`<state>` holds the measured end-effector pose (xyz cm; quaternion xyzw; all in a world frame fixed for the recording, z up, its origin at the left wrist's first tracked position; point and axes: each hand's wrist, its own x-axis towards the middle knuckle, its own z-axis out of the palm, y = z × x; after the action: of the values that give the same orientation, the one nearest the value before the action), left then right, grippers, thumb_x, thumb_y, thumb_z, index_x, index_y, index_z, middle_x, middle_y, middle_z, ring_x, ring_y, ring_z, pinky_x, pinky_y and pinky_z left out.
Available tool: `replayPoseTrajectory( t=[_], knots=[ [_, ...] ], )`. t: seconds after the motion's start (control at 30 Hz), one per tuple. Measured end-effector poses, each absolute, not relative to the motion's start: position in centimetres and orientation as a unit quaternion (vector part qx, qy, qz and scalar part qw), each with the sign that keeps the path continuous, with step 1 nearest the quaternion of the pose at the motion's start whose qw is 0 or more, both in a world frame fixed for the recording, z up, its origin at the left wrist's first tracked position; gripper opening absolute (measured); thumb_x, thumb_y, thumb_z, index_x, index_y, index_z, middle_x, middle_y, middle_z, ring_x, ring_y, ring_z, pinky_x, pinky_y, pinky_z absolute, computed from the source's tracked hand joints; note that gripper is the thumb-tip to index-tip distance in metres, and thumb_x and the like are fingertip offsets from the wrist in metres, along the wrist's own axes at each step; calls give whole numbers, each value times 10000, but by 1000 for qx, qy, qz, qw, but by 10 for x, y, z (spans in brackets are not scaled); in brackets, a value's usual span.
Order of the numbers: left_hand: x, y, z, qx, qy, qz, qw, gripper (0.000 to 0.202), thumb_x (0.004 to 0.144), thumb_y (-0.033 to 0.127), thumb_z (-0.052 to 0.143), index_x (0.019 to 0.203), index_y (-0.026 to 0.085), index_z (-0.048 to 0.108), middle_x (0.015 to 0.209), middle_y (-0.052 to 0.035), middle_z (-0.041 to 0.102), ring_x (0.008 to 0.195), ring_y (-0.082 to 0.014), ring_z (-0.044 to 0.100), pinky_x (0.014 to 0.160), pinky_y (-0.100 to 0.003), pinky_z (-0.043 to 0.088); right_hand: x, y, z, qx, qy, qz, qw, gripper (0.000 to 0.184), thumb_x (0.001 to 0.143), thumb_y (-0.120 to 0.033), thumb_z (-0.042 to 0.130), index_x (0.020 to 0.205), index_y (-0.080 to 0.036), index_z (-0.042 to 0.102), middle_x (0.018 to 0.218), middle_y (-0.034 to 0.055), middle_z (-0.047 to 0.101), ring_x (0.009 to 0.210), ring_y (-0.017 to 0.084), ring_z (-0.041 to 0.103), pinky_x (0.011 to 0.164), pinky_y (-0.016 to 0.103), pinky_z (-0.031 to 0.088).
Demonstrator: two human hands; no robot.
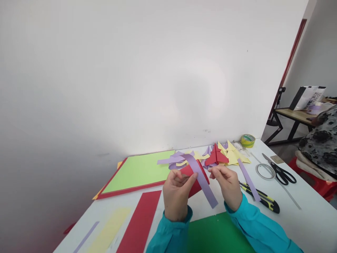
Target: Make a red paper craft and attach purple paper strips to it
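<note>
My left hand [177,196] is closed on a rolled piece of red paper [187,170]. Its thumb presses a purple paper strip [206,189] across the roll; the strip's lower end hangs free over the table. Just right of the roll, my right hand [228,186] has thumb and index finger pinched together; whatever is between them is too small to make out. Beneath the right forearm lies a green paper sheet [218,233]. Right of that hand, another purple strip [249,180] rests across a yellow-and-black utility knife [267,202].
Behind my hands lie folded paper shapes [216,156] and curled strips. Green tape [248,140], a narrow tape roll [265,171] and black scissors [283,174] sit at the right. A light green sheet [139,172], red strip [140,221] and yellow strip [109,228] lie left.
</note>
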<state>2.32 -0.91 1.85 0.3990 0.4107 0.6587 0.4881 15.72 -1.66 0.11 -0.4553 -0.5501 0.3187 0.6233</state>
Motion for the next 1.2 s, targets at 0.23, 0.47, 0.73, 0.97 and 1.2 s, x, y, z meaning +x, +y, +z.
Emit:
replayPoseTrajectory(
  t=[0.23,0.47,0.73,0.97,1.2],
  knots=[
    [16,-5,16,387,419,686,452,391,568,220,781,645,191,398,494,95,501,481,-66,494,501,-182,408,153,-19,0,-471,-610,315,554,289,855,-419,482,792,-181,633,718,38,621,689,164,557,606,281,418],
    [17,0,11,409,427,687,423,381,566,234,779,637,181,409,481,92,490,468,-61,496,471,-165,415,151,-17,1,-514,-606,348,497,295,874,-468,417,782,-199,496,703,3,573,668,147,547,619,271,406],
    [18,2,8,417,438,676,420,434,507,220,810,636,182,398,480,65,570,480,-83,543,480,-179,476,150,-17,-2,-454,-551,474,515,348,847,-536,439,945,-206,490,599,-32,509,573,128,487,543,251,387],
    [17,0,5,419,428,662,451,438,516,233,802,636,193,383,455,65,567,435,-109,550,423,-206,475,150,-21,4,-346,-577,529,517,401,846,-529,452,964,-179,608,696,21,583,631,138,550,581,268,426],
    [16,4,1,466,414,641,448,398,567,220,772,586,188,376,442,89,468,413,-76,490,404,-177,409,153,-19,4,-355,-541,592,481,423,842,-512,462,931,-165,688,817,75,668,651,165,606,594,290,438]
  ],
)
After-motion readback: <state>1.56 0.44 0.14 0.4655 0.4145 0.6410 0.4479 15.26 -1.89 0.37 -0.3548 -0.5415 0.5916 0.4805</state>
